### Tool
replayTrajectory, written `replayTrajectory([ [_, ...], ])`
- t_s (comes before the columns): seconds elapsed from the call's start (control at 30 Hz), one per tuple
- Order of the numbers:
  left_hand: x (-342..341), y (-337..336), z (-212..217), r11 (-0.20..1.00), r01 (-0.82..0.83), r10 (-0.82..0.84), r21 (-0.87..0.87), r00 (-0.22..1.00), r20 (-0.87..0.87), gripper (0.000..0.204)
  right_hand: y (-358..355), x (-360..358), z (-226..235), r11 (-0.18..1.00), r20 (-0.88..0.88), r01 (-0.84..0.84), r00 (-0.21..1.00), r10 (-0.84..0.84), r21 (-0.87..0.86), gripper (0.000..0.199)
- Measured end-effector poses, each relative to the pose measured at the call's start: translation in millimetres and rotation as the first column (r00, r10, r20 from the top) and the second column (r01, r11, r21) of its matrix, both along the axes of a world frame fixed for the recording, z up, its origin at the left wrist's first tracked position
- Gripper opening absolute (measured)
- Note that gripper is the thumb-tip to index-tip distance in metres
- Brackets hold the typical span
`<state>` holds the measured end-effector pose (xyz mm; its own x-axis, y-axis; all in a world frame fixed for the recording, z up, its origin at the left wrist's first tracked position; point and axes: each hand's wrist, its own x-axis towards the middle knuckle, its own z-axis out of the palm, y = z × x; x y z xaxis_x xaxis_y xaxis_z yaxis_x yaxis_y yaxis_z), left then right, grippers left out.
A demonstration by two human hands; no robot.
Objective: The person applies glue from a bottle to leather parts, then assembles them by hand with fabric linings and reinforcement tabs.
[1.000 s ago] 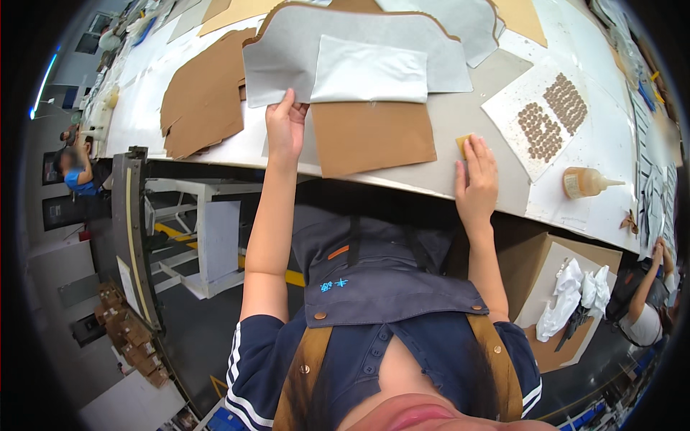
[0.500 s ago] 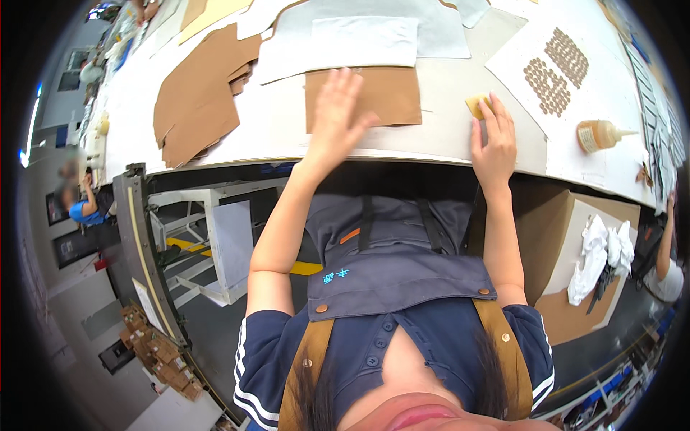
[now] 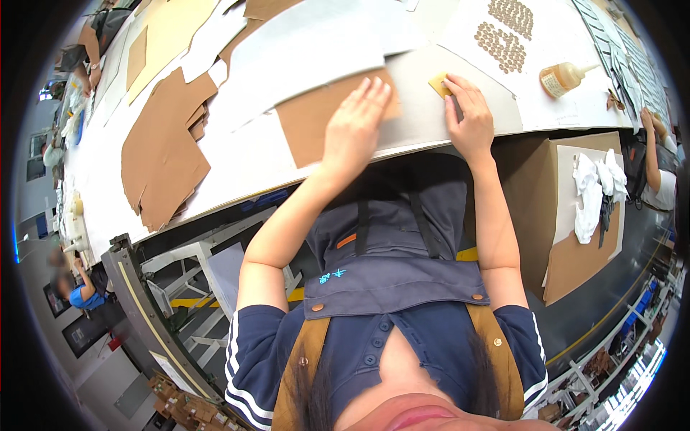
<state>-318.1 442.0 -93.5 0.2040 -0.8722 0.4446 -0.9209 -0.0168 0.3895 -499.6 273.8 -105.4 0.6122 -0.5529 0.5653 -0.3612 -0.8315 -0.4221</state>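
Observation:
A brown rectangular sheet [image 3: 302, 129], leather-like, lies near the table's front edge, its far side against or under a large white sheet [image 3: 316, 54]. My left hand [image 3: 356, 129] lies on the brown sheet's right part, fingers stretched out and holding nothing; it hides part of that sheet. Further right, my right hand [image 3: 471, 118] has its fingers curved, with the fingertips on a small yellow square pad [image 3: 438, 85] on a grey board [image 3: 413, 100]. How firmly they grip the pad is hard to see.
Stacked brown cut pieces [image 3: 162, 154] lie at the left. At the right are a sheet with rows of small brown discs [image 3: 501, 49] and a nozzle bottle [image 3: 560, 79] on its side. A cardboard box [image 3: 586, 266] with white gloves stands below. Other people work at both sides.
My left hand has slid rightward over the brown sheet. The whole view has turned, so the table now tilts up toward the right. My right hand stays at the yellow pad.

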Motion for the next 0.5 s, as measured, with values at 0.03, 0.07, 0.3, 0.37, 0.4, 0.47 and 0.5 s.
replayTrajectory([
  [0.03, -8.0, 2.1, -5.6, 0.998, 0.032, -0.034, 0.047, 0.999, 0.027, 0.06, 0.5, 0.9, 0.5, 1.0, -0.002, 0.001, 1.0, -0.001, -0.004, 0.027],
  [0.07, -15.2, 4.5, -11.2, 0.994, 0.06, -0.065, 0.094, 0.997, 0.052, 0.062, 1.0, 2.3, 1.3, 1.0, 0.001, -0.001, 1.0, 0.001, -0.004, 0.027],
  [0.3, -30.5, 15.3, -9.0, 0.984, 0.046, -0.061, 0.171, 0.995, 0.082, 0.061, 4.1, 3.8, -1.1, 1.0, -0.018, -0.005, 1.0, 0.005, -0.012, 0.026],
  [0.37, -31.5, 18.1, -7.0, 0.982, 0.062, -0.076, 0.176, 0.995, 0.07, 0.058, 3.4, 2.2, -2.9, 1.0, -0.02, -0.019, 1.0, 0.019, -0.016, 0.026],
  [0.4, -31.6, 17.2, -5.4, 0.978, 0.106, -0.118, 0.181, 0.992, 0.053, 0.055, 2.4, 1.1, -3.7, 1.0, -0.026, -0.005, 1.0, 0.005, -0.019, 0.026],
  [0.47, -3.7, 15.3, 9.2, 0.941, 0.311, -0.205, 0.131, 0.834, -0.513, 0.049, 3.3, 0.8, -4.2, 1.0, -0.015, -0.012, 1.0, 0.012, -0.012, 0.026],
  [0.5, 8.3, 11.2, 28.8, 0.959, 0.224, -0.061, 0.175, 0.764, -0.642, 0.048, 2.1, -1.5, -5.1, 1.0, -0.026, -0.003, 1.0, 0.003, -0.019, 0.026],
])
